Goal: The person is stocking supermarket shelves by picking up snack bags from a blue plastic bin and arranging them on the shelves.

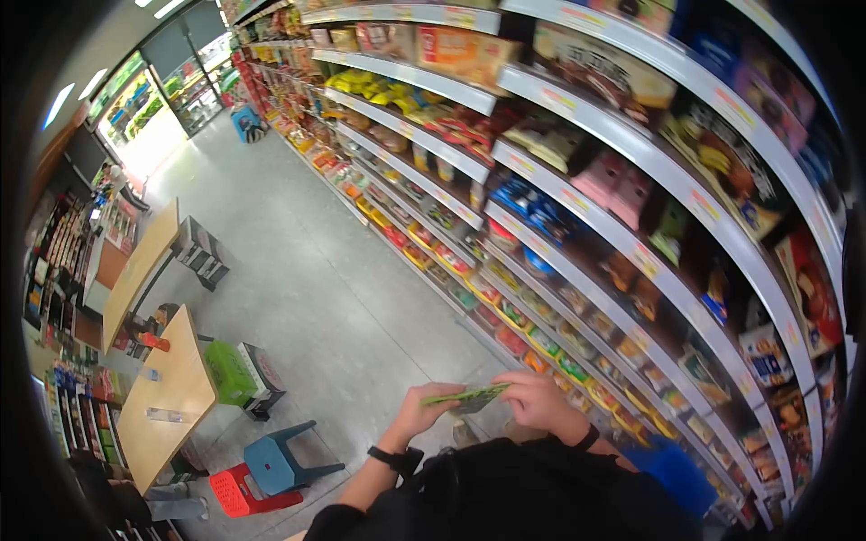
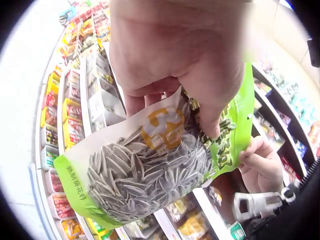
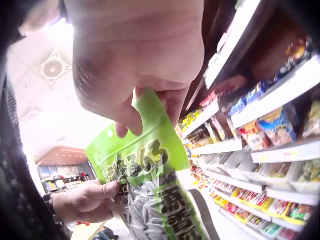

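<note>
A green and clear bag of sunflower seeds (image 2: pixel 150 172) is held in front of the body by both hands. Striped seeds show through its clear window in the left wrist view. My left hand (image 1: pixel 417 413) grips one side of it, thumb (image 2: pixel 209 117) across the printed face and other fingers behind. At the green end, my right hand (image 1: pixel 538 404) pinches the bag's corner between thumb and fingers, as the right wrist view shows. From the head view the bag (image 1: pixel 465 395) appears nearly edge-on.
Long shelves (image 1: pixel 622 117) of packaged snacks run along the right side. On the left stand wooden tables (image 1: pixel 171 397), a blue stool (image 1: pixel 280 458), a red stool (image 1: pixel 236 494) and a green box (image 1: pixel 230 371). Grey floor (image 1: pixel 334 298) stretches toward a bright glass doorway (image 1: pixel 149 117).
</note>
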`<state>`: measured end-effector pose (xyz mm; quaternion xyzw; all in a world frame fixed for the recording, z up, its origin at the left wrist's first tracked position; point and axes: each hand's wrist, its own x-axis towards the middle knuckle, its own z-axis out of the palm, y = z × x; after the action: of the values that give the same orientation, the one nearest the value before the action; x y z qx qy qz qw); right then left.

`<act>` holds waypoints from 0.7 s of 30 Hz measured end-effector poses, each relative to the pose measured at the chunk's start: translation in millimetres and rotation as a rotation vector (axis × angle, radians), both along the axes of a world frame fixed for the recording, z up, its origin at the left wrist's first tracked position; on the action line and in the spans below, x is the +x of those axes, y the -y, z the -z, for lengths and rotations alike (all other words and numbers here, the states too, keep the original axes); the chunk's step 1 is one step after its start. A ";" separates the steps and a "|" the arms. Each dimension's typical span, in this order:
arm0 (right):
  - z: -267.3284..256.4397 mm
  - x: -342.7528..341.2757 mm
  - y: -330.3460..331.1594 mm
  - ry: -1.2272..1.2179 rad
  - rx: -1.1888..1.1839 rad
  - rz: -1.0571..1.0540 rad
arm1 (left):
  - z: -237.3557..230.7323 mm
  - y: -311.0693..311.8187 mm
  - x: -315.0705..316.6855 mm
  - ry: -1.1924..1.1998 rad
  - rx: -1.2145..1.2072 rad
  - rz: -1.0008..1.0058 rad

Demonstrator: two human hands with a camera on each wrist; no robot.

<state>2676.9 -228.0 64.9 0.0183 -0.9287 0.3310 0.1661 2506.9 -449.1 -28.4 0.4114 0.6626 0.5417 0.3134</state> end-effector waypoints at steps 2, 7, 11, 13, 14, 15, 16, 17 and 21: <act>5.2 -45.7 -1.6 -0.094 -0.219 0.094 | -4.8 9.9 -32.3 0.054 -0.048 -0.143; 72.2 -162.3 -25.3 0.032 -0.551 0.098 | 23.5 17.3 -114.3 0.109 -0.046 -0.384; 128.7 -272.7 -49.9 0.470 -0.711 -0.138 | 18.3 2.6 -189.9 -0.031 -0.117 -0.438; 160.4 -338.7 -56.7 0.317 -0.737 -0.312 | 17.9 -7.8 -229.8 -0.022 -0.140 -0.470; 159.1 -370.0 -67.5 0.310 -0.736 -0.339 | 12.9 -16.5 -254.2 -0.016 -0.150 -0.484; 139.0 -400.9 -73.8 0.458 -0.779 -0.350 | 2.6 -23.6 -275.7 -0.030 -0.159 -0.500; 125.5 -430.5 -80.4 0.608 -0.816 -0.362 | -9.0 -31.7 -295.7 0.001 -0.197 -0.544; 122.7 -459.4 -87.8 0.598 -0.819 -0.376 | -18.4 -40.2 -320.3 0.031 -0.231 -0.580; 107.3 -574.4 -107.4 0.552 -0.788 -0.435 | -19.6 -57.3 -413.5 0.047 -0.196 -0.711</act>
<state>2102.5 -120.6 -42.3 0.0590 -0.7177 0.6744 -0.1631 2093.4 -391.7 -8.8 0.1107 0.8056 0.5601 0.1586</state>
